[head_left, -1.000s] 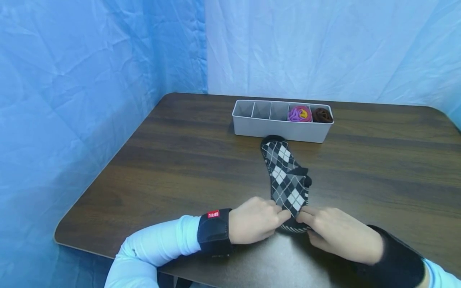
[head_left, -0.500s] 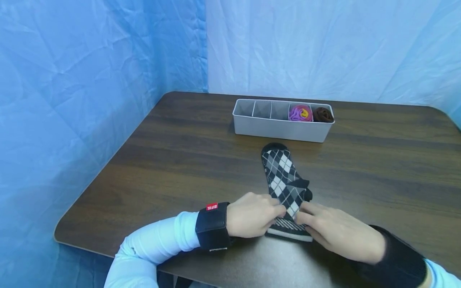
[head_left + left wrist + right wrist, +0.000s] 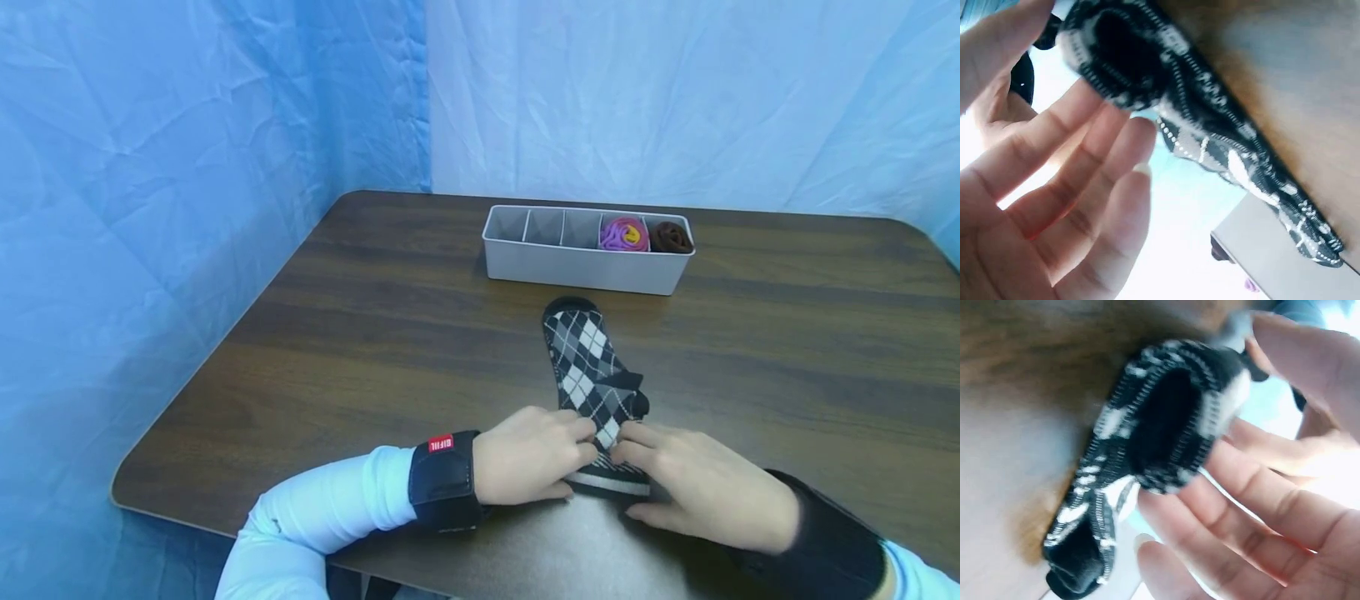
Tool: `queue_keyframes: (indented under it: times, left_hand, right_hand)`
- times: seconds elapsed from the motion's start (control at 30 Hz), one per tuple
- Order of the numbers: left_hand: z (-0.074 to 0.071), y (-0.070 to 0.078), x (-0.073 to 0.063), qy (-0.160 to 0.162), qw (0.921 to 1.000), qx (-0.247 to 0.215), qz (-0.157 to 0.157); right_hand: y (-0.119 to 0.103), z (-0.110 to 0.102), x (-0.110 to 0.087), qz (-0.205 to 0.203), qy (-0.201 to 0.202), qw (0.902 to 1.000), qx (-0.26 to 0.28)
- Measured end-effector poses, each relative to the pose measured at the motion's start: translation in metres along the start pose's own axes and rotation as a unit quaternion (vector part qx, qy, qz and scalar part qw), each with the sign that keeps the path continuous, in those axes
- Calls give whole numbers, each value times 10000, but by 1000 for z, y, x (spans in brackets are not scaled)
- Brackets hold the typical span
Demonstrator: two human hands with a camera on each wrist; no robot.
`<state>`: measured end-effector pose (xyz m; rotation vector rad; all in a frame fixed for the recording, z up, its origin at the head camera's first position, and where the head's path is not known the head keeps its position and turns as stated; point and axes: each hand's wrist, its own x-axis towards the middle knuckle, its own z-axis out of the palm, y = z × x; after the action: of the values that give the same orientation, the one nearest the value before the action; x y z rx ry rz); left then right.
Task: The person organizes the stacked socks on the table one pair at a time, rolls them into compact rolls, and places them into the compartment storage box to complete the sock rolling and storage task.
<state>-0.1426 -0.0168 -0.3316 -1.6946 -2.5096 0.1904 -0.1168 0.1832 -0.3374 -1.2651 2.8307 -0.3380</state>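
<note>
Black, grey and white argyle socks [image 3: 577, 350] lie lengthwise on the table, black toe end pointing away from me. Two layers show along them in the left wrist view, and two black heel parts jut out on the right. The near end is curled into a roll [image 3: 1169, 419] with a dark hollow at its side. My left hand [image 3: 532, 458] touches the roll's left side with extended fingers, its thumb apart. From the right, my right hand [image 3: 697, 483] rests its fingertips on the socks, thumb also apart. Each hand partly hides the near end.
A grey divided box [image 3: 585, 267] stands beyond the socks. Its two right compartments hold a rolled purple, pink and yellow sock [image 3: 624, 236] and a dark brown roll [image 3: 671, 238]. Blue curtains hang behind and to the left of the wooden table [image 3: 337, 333].
The socks have slid a little toward me, away from the box. Their near end shows a grey band at the roll. Both thumbs have moved away from the socks, toward me.
</note>
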Motion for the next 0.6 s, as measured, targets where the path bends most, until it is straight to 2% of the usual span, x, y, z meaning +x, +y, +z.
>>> queue_keyframes:
  times: [0.2, 0.3, 0.37, 0.43, 0.5, 0.57, 0.6]
  left_hand:
    - [4, 0, 1, 185, 9995, -266, -56]
    - [5, -3, 1, 151, 9967, -781, -148]
    - [5, -5, 1, 52, 9922, -1229, -193]
    - [3, -8, 1, -115, 9841, -1758, -214]
    - [2, -12, 1, -378, 9710, -2352, -200]
    - [1, -17, 1, -668, 9529, -2956, -152]
    - [0, -20, 1, -817, 9411, -3279, -140]
  right_hand:
    - [1, 0, 0, -71, -46, 9999, -144]
    - [2, -1, 0, -29, -56, 10000, -11]
    - [3, -1, -1, 16, -96, 9998, 183]
    - [3, -2, -1, 101, -264, 9983, 507]
    - [4, -3, -2, 161, -495, 9943, 926]
    - [4, -5, -2, 248, -815, 9866, 1390]
    - [5, -6, -2, 282, -950, 9825, 1575]
